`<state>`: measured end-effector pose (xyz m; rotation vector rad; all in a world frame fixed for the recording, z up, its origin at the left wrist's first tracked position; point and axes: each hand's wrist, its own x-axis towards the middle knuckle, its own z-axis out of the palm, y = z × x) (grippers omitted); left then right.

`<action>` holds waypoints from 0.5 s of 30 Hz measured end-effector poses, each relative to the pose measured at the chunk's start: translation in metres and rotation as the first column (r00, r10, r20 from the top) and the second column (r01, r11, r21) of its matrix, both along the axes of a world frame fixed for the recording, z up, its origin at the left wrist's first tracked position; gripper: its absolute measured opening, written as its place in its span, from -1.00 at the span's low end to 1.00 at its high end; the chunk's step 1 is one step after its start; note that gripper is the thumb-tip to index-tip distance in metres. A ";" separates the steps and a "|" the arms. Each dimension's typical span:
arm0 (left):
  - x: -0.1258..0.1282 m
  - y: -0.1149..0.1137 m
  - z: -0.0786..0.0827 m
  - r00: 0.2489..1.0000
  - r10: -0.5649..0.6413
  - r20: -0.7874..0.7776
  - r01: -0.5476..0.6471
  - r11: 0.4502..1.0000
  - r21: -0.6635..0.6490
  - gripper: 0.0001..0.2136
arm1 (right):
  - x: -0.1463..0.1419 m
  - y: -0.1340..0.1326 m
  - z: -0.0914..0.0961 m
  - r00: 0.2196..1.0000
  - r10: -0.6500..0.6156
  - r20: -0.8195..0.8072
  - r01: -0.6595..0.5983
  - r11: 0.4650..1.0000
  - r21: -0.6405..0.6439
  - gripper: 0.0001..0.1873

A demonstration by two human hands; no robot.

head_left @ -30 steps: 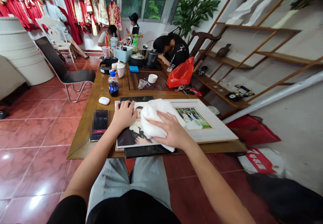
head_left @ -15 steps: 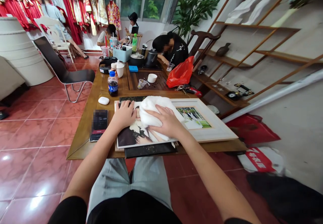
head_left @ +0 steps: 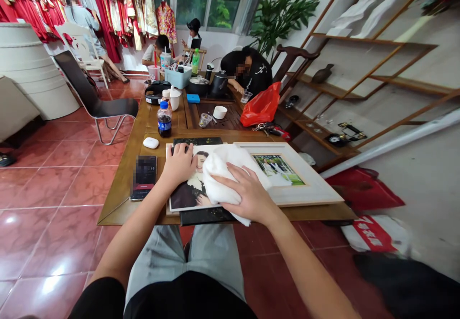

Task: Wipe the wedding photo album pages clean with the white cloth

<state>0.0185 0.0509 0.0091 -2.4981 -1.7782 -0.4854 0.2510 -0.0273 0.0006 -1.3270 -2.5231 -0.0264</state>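
On the near part of the table lies a photo print (head_left: 183, 193) showing a person in dark and white clothing. My left hand (head_left: 178, 164) rests on its upper left part, fingers stretched out over the surface. My right hand (head_left: 247, 192) grips a bunched white cloth (head_left: 219, 180) that presses on the photo's right side and covers it there. One end of the cloth hangs toward the table's front edge. To the right lies a white picture frame (head_left: 316, 186) around a smaller outdoor photo (head_left: 278, 168). A black board (head_left: 201, 216) sticks out beneath the photo.
Left on the table (head_left: 117, 201) are a phone (head_left: 143, 179), a white earbud case (head_left: 151, 142) and a cola bottle (head_left: 164, 120). Farther back stand a white bowl (head_left: 220, 112), a red plastic bag (head_left: 261, 106) and a kettle (head_left: 218, 84). A person (head_left: 247, 70) leans over the far right side.
My right hand and the cloth have slid a little right and toward the table's front edge, uncovering more of the photo's middle. My left hand stays on the photo. The view has shifted slightly.
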 end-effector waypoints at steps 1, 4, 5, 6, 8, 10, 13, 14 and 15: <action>0.000 0.001 0.000 1.000 -0.006 -0.001 0.006 1.000 0.003 -0.53 | 0.001 -0.004 -0.001 1.000 0.003 0.001 -0.003 1.000 -0.002 -0.25; -0.001 0.004 -0.002 0.999 -0.036 -0.012 0.036 0.999 0.003 -0.53 | 0.002 -0.004 -0.001 1.000 -0.014 0.007 0.014 1.000 -0.013 -0.27; -0.002 0.004 -0.002 0.999 -0.046 -0.017 0.046 0.999 0.000 -0.53 | 0.001 0.000 -0.001 1.000 -0.028 0.010 0.028 0.999 -0.015 -0.28; -0.002 0.005 -0.002 0.998 -0.054 -0.020 0.054 0.999 -0.004 -0.52 | 0.000 0.005 0.000 0.999 -0.045 0.011 0.045 0.999 -0.015 -0.29; -0.002 0.005 -0.001 0.998 -0.059 -0.024 0.059 0.998 -0.010 -0.52 | -0.005 0.020 0.001 0.997 -0.081 0.011 0.081 0.997 -0.017 -0.30; -0.002 0.005 0.000 0.998 -0.058 -0.027 0.058 0.998 -0.017 -0.51 | -0.010 0.036 0.004 0.993 -0.115 0.013 0.116 0.993 -0.027 -0.31; -0.003 0.004 0.001 0.998 -0.059 -0.033 0.058 0.998 -0.030 -0.51 | -0.018 0.056 0.008 0.989 -0.150 0.010 0.151 0.988 -0.038 -0.32; -0.003 0.004 0.001 0.998 -0.058 -0.033 0.057 0.998 -0.030 -0.51 | -0.019 0.061 0.010 0.988 -0.155 0.007 0.155 0.987 -0.036 -0.32; -0.003 0.004 0.001 0.998 -0.056 -0.031 0.055 0.998 -0.026 -0.51 | -0.021 0.064 0.010 0.988 -0.156 0.005 0.156 0.987 -0.033 -0.32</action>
